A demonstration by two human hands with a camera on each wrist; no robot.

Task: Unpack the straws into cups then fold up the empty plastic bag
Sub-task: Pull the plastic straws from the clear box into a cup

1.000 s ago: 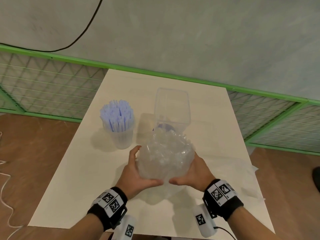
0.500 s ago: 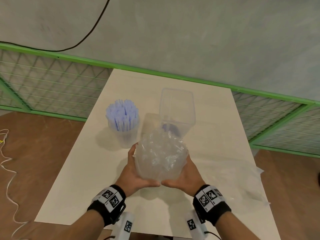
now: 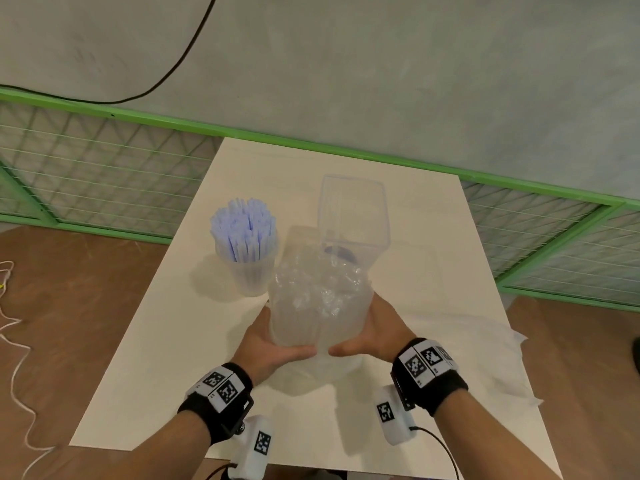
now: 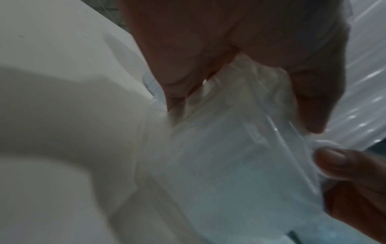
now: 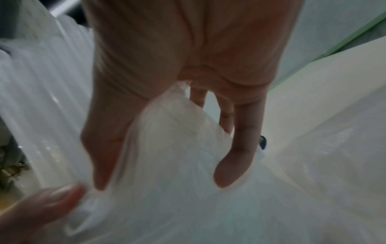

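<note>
A bundle of clear straws in its plastic bag (image 3: 318, 299) stands upright above the white table (image 3: 173, 323), gripped from both sides. My left hand (image 3: 273, 341) curls round its left side, my right hand (image 3: 374, 332) round its right, thumbs nearly meeting at the near bottom. The wrist views show the crinkled bag (image 4: 229, 148) (image 5: 177, 165) under my fingers. A clear cup (image 3: 249, 271) at the left holds blue-white straws (image 3: 244, 233). An empty clear square cup (image 3: 353, 216) stands just behind the bundle.
Another flat clear plastic bag (image 3: 485, 351) lies on the table's right side. Behind the table run a green-framed mesh fence (image 3: 104, 168) and a grey wall. Brown floor with a white cord (image 3: 14, 341) lies to the left.
Both hands have lifted the bundle and tipped it more upright, closer to the empty square cup. The head view has shifted slightly.
</note>
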